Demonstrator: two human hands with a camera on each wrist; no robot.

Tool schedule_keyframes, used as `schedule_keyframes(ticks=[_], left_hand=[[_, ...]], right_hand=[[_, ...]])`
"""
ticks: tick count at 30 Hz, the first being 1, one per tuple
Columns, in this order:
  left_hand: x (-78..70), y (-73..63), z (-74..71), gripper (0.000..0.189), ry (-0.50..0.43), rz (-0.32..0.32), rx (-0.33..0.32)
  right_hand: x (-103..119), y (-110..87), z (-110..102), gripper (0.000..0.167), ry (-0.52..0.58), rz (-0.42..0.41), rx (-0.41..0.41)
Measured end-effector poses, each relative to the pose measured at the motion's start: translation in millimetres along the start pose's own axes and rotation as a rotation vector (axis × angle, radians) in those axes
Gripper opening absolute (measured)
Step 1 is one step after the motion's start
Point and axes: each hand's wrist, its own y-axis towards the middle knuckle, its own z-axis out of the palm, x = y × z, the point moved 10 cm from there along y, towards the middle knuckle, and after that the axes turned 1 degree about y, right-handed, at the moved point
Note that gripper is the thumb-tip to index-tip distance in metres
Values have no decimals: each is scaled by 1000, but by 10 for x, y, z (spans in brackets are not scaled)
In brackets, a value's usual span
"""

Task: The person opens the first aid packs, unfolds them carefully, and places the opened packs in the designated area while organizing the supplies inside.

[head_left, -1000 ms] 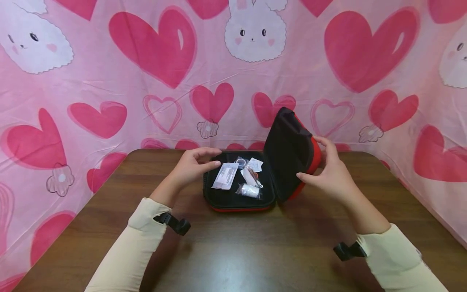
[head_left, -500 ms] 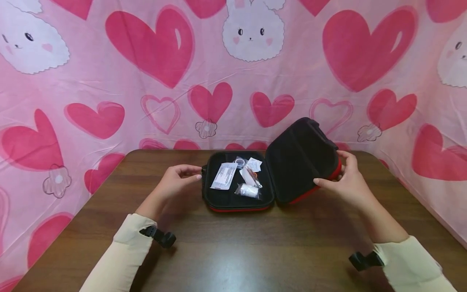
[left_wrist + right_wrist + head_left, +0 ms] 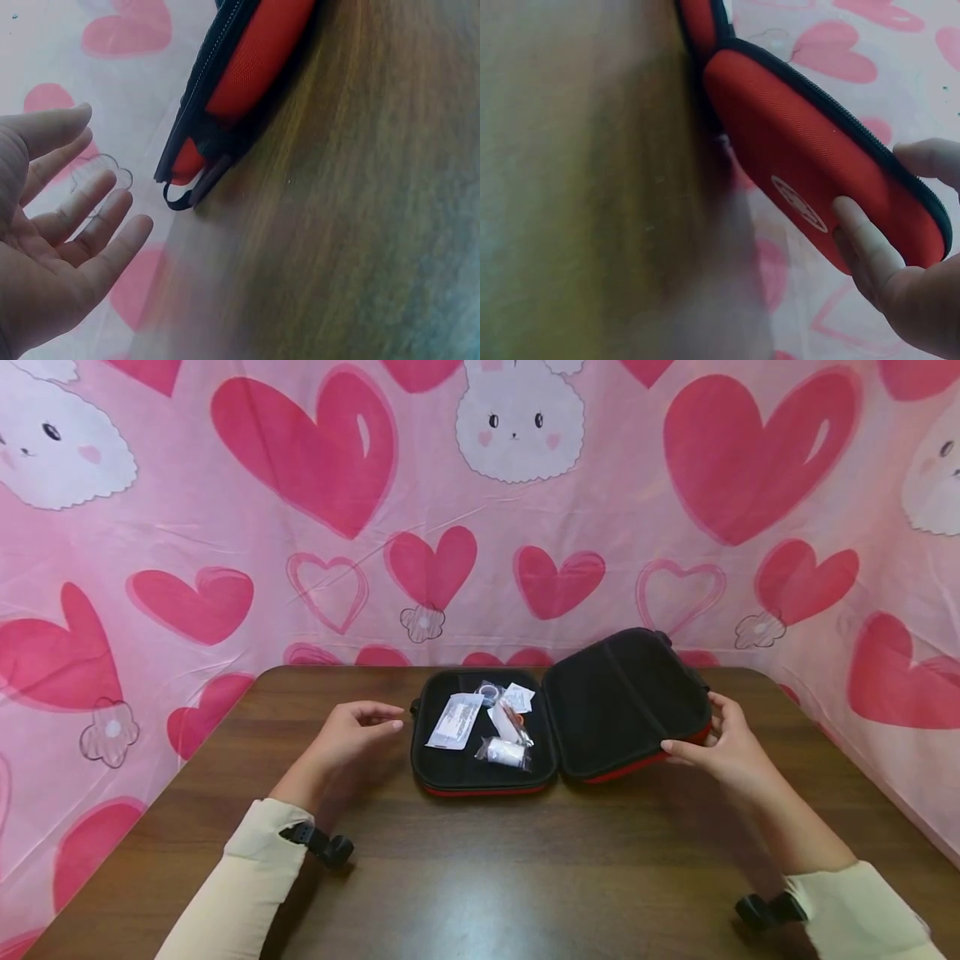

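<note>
A red zippered case with black lining lies unfolded on the table; its base (image 3: 480,781) sits flat and its lid (image 3: 622,710) tilts up a little to the right. My right hand (image 3: 731,739) grips the lid's outer edge, thumb on the rim; in the right wrist view fingers press the red shell (image 3: 780,127) beside a white oval emblem (image 3: 799,202). My left hand (image 3: 356,735) hovers just left of the base, fingers relaxed, touching nothing. Inside the base lie a flat white packet (image 3: 455,721), a wrapped white roll (image 3: 504,752), a small paper packet (image 3: 518,697) and other small wrapped items.
The brown wooden table (image 3: 480,877) extends in front of the case and to both sides. Behind it hangs a pink cloth (image 3: 480,510) with hearts and rabbits. A black strap loop (image 3: 180,201) sticks out from the case's side.
The lid has swung rightward and down from nearly upright, with my right hand holding its edge. My left hand has drawn back left, away from the base.
</note>
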Motion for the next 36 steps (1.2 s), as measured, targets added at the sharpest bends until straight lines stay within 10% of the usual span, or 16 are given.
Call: schedule_keyframes(ticks=[15,36], left_hand=[[47,11,13,46,-10,8,20],[141,172,144,51,-47,-29,50]], right_hand=[[-576,-80,-87,90,11,243,127],[-433,83,-381,81,-535,188,44]])
